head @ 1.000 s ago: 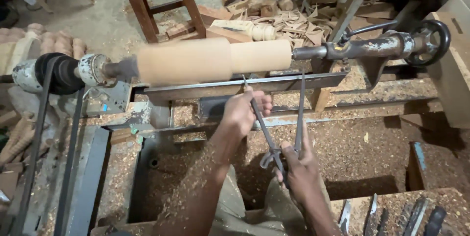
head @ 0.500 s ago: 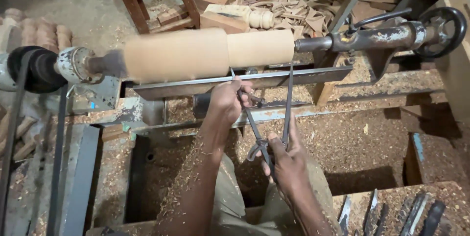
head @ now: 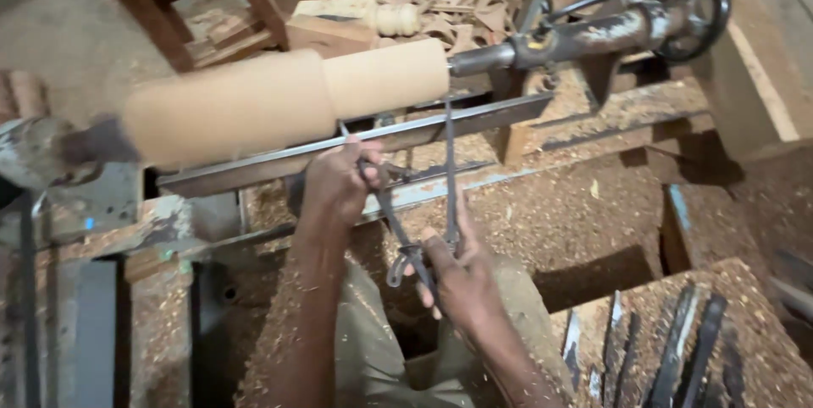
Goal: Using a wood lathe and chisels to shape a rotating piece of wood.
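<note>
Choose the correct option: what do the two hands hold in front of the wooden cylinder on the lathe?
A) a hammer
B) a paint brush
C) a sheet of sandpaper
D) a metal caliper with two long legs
D: the left hand and the right hand grip a metal caliper whose two thin legs reach up toward the wooden cylinder.

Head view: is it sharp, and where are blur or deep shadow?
Head view: the wooden cylinder is smeared and soft; both hands on the metal calipers are slightly blurred; the pit under the lathe bed falls into dark shadow; lighting dim and warm, no glare.
</note>
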